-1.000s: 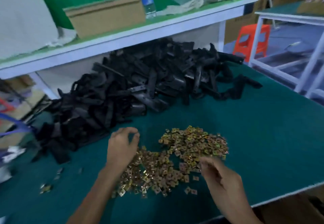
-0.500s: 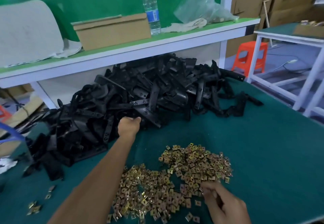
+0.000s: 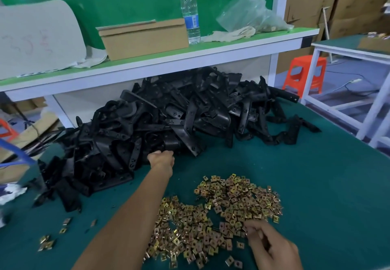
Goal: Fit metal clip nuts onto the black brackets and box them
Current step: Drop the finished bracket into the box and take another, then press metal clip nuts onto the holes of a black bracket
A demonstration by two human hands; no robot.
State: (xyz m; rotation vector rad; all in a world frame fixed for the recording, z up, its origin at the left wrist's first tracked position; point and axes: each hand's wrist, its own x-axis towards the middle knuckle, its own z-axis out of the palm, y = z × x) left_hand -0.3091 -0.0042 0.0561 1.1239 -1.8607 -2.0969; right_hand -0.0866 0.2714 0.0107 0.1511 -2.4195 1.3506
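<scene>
The big pile of black brackets (image 3: pixel 168 122) fills the middle of the frame, on the green table (image 3: pixel 316 185). The gold clip nuts (image 3: pixel 221 210) lie at the lower right. The left hand (image 3: pixel 162 160) was on the nuts. Now it touches the pile's near edge, so picking a bracket looks next. Its fingers curl out of sight, so I cannot tell if it holds one. The right hand (image 3: pixel 270 246) curls at the nuts' near edge, and again I cannot tell.

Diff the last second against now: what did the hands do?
The left-hand grip left the clip nuts and reached forward to the near edge of the black bracket heap, fingers tucked against it; whether it holds a bracket is hidden. The right-hand grip stayed at the nut pile's near edge, fingers curled. Both piles look unmoved.
</scene>
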